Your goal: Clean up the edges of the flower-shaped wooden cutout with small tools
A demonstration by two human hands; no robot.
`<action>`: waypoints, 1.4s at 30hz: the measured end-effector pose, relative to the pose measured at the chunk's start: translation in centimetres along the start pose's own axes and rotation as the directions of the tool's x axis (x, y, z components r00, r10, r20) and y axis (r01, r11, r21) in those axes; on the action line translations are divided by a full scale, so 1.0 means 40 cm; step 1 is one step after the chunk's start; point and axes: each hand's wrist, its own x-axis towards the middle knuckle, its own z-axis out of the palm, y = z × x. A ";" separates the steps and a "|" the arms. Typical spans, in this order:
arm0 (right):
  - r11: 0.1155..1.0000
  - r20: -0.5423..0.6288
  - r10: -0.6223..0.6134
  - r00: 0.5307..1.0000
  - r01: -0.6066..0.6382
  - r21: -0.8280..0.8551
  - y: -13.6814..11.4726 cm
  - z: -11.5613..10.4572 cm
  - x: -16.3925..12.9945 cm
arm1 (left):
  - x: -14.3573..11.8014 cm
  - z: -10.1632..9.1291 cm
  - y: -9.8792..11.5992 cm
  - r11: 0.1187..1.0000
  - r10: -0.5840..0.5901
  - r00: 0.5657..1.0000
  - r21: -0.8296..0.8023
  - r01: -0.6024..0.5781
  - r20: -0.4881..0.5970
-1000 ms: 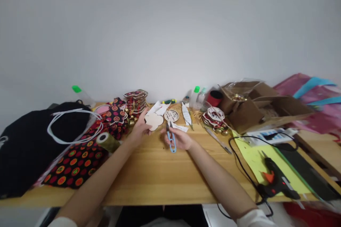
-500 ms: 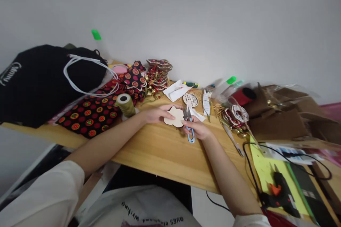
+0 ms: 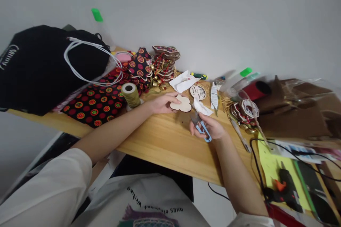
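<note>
My left hand grips a pale, flower-shaped flat piece by its left edge, thumb on top, above the wooden table. Blue-handled thread snips lie in my right hand, their dark blades pointing up and left toward the piece but apart from it. Just beyond both hands are a crumpled white paper and a round printed disc. Close to my left wrist stands a spool of olive thread.
Left are a black bag with a white cord and dotted fabric. Stacked ornaments with bells stand behind. At right are more ornaments, a brown cardboard box, a black glue gun and its cable.
My right hand with the snips has drawn away from the flower-shaped piece, to the right. The whole view has also shifted slightly.
</note>
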 end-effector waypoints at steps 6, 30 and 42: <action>1.000 0.042 0.012 0.999 -0.011 -0.020 -0.004 -0.001 0.011 | -0.008 0.010 0.007 0.991 -0.111 0.992 -0.079 0.107 -0.056; 0.968 0.258 -0.175 0.950 0.215 -0.132 0.016 -0.060 0.025 | -0.014 0.033 0.028 0.984 -0.174 0.975 0.006 0.177 -0.139; 0.980 0.236 -0.194 0.952 0.199 0.001 0.022 -0.052 0.025 | -0.011 0.039 0.026 0.981 -0.168 0.944 0.049 0.190 -0.285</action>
